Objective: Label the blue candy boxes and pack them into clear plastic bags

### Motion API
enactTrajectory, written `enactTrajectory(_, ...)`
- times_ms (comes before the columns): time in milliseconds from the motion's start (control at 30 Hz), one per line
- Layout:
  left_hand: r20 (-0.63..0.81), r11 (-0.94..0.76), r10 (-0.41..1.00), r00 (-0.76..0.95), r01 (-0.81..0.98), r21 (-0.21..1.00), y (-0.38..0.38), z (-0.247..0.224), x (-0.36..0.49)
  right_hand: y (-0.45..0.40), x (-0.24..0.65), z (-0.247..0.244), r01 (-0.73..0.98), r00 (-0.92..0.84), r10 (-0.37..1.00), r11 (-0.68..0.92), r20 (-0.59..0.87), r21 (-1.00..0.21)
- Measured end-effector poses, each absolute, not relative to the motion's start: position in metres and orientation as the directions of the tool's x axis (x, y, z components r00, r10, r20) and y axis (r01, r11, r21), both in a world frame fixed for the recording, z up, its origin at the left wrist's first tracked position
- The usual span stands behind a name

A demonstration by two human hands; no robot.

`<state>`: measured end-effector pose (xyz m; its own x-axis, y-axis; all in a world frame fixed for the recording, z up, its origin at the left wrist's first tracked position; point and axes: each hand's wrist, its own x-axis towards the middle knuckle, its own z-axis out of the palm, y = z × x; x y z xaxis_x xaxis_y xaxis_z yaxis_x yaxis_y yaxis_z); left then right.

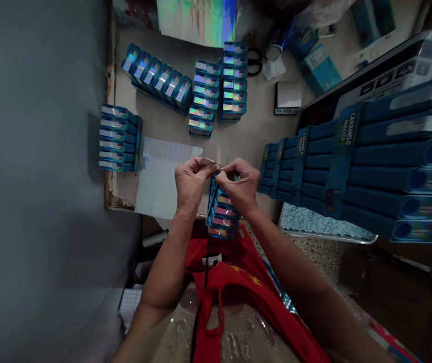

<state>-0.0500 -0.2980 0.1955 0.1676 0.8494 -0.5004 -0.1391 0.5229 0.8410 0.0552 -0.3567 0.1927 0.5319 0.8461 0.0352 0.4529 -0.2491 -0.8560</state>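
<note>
Both hands meet near the middle of the view, above the front edge of the table. My left hand (193,180) is closed in a pinch, its fingertips against something small and thin that I cannot make out. Close beside it, my right hand (239,182) is also pinched, fingertips at the same spot. Directly below the fingers stands a row of blue boxes (223,210) with shiny labels on their ends, partly hidden by my right hand. A pale sheet with strips (168,176) lies on the table to the left of my left hand.
More rows of blue boxes (163,80) stand on the table (155,123). A tall stack of blue boxes (352,161) rises at the right, above a tray of blue-white pieces (325,222). Black scissors (254,63) and a small scale (288,97) lie farther back. A grey wall (42,176) borders the left.
</note>
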Motion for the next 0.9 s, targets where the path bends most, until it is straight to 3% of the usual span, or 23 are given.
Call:
enactTrajectory(267,-0.462,0.477,0.876,0.141,-0.094,0.874,-0.294,0.198,-0.060,-0.357,0.095,0.219,0.747,0.258,0.938,-0.041,0.232,-0.664)
enactTrajectory(433,-0.439,0.452,0.886,0.148,-0.070,0.889,-0.294,0.200,-0.063,-0.343,0.100,0.204,0.656,0.108,0.994,-0.051,0.026,-0.753)
enactTrajectory(567,-0.371,0.377,0.921,0.121,-0.033,0.925,-0.298,0.198,-0.064,-0.344,0.093,0.191,0.491,0.259,0.964,-0.188,-0.064,-0.851)
enactTrajectory(667,-0.227,0.225,0.967,0.113,0.025,0.974,-0.301,0.196,-0.070,-0.351,0.090,0.195,0.533,0.357,0.929,-0.117,0.098,-0.838)
enactTrajectory(767,-0.035,0.019,0.988,0.148,0.109,0.994,-0.301,0.194,-0.080,-0.357,0.093,0.205,0.685,0.294,0.897,0.043,0.329,-0.727)
enactTrajectory(900,0.069,-0.129,0.968,0.242,0.242,0.962,-0.304,0.189,-0.099,-0.367,0.097,0.217,0.821,0.154,0.911,0.097,0.383,-0.562)
